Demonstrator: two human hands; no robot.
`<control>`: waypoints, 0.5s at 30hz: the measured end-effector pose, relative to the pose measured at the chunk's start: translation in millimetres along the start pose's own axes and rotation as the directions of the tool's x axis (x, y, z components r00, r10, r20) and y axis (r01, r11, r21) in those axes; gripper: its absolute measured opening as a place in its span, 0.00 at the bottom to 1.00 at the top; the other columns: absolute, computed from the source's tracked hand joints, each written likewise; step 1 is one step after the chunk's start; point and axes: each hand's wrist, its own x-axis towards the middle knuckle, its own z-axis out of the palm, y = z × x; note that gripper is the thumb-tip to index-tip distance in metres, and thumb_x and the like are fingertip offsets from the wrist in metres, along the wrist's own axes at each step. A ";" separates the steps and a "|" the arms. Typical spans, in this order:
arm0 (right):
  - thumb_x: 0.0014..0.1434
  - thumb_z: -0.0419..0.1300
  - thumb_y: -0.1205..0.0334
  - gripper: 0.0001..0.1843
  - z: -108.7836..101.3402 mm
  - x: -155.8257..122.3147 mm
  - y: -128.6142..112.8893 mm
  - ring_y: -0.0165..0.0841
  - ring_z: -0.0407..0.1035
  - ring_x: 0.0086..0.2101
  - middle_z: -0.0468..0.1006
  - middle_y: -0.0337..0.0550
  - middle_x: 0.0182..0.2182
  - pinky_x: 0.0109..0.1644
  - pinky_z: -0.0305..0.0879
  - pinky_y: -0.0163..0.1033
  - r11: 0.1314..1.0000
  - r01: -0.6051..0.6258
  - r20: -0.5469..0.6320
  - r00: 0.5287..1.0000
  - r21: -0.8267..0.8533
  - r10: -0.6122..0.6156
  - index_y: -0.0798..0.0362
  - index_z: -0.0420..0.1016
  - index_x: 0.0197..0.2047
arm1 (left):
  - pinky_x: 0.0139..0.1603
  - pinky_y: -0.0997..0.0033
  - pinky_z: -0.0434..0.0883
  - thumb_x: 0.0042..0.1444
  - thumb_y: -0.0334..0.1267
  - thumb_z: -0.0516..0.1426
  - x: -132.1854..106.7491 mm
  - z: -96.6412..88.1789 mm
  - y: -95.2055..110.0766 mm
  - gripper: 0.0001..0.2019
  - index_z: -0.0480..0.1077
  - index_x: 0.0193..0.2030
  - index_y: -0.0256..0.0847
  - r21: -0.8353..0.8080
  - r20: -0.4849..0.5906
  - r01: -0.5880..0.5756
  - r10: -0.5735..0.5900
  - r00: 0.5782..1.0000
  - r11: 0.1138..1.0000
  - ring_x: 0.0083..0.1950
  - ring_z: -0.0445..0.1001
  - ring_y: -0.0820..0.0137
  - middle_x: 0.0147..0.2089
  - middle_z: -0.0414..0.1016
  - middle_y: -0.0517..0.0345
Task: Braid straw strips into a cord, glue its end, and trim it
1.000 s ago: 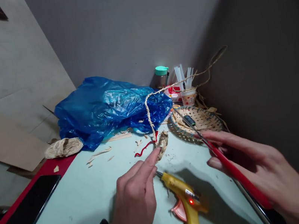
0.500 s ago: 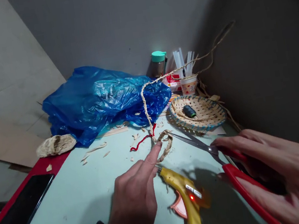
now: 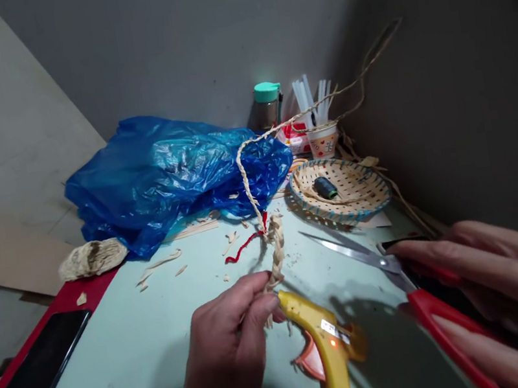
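Note:
My left hand (image 3: 235, 335) pinches the near end of a pale braided cord (image 3: 277, 253) between thumb and fingers. From there the braid rises, then runs back and up to the right as a thin strand. Red yarn (image 3: 242, 248) lies beside the braid. In my right hand (image 3: 496, 294) are red-handled scissors (image 3: 377, 259), their blades slightly apart and pointing left, clear of the braid. A yellow glue gun (image 3: 316, 322) with a lit orange-red light sits between my hands, its nozzle close to my left fingertips.
A blue plastic bag (image 3: 162, 176) covers the back left. A woven basket (image 3: 362, 194) holds a dark thread spool (image 3: 325, 187). Behind it stand a paper cup (image 3: 324, 142) of glue sticks and a teal-lidded bottle (image 3: 268, 104). A black phone-like slab (image 3: 34, 361) lies at the left edge.
My left hand has gone from pressing the braid with a fingertip to pinching its end, and the looped part now stands up. The scissors have moved slightly right, away from the braid.

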 end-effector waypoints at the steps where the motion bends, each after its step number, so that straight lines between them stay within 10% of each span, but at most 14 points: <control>1: 0.58 0.61 0.51 0.17 1.7 0.7 -0.2 0.28 0.65 0.16 0.73 0.45 0.28 0.11 0.60 0.32 0.999 0.053 0.071 0.996 -0.011 -0.052 0.47 0.76 0.49 | 0.18 0.78 0.64 0.57 0.38 0.57 0.6 -1.0 4.3 0.09 0.78 0.36 0.40 -0.100 0.066 0.104 -0.098 0.993 0.990 0.15 0.64 0.79 0.24 0.76 0.61; 6: 0.62 0.54 0.56 0.16 18.3 9.1 -15.5 0.32 0.73 0.25 0.74 0.46 0.37 0.19 0.68 0.30 0.992 0.124 0.101 0.987 0.004 -0.124 0.46 0.69 0.53 | 0.14 0.81 0.51 0.54 0.40 0.59 1.7 -1.8 15.9 0.08 0.74 0.34 0.36 -0.399 0.376 0.462 -0.318 0.870 0.792 0.12 0.55 0.84 0.21 0.72 0.61; 15: 0.62 0.55 0.59 0.19 41.2 18.1 -29.2 0.29 0.72 0.30 0.70 0.46 0.40 0.29 0.71 0.30 0.995 0.089 0.106 0.990 0.039 -0.093 0.52 0.67 0.56 | 0.13 0.84 0.52 0.54 0.39 0.61 2.4 -8.9 15.3 0.08 0.71 0.32 0.35 -0.580 0.550 0.544 -0.201 0.811 0.606 0.12 0.53 0.87 0.22 0.73 0.58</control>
